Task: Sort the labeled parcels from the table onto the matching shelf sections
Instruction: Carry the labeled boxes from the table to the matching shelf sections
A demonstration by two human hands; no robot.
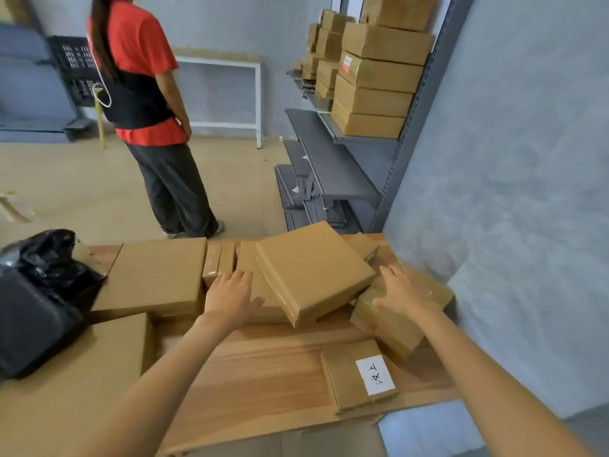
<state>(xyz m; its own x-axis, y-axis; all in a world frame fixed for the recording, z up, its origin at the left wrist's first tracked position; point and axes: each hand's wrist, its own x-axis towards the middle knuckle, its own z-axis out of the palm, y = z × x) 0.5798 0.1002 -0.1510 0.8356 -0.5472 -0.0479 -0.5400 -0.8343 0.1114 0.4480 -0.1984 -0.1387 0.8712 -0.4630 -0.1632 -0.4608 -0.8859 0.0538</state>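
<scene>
Both arms stretched out over a wooden table strewn with brown cardboard parcels. Left hand lying flat, fingers straight and slightly spread, on a flat parcel half buried under a larger tilted parcel that leans across the pile. Right hand resting on top of a taped parcel at the table's right edge, fingers loosely extended over its upper face; hard to say from this angle whether the fingertips hook over the far side. Nearer the front edge, well apart from both hands, a small parcel lying flat with a white handwritten label facing up. To the left, a wide flat parcel beside a crumpled black plastic bag. Beyond the table, grey metal shelving against the right wall, upper shelf loaded with stacked boxes, lower shelves bare. Standing on the floor behind the table, a person in a red shirt, back turned.
</scene>
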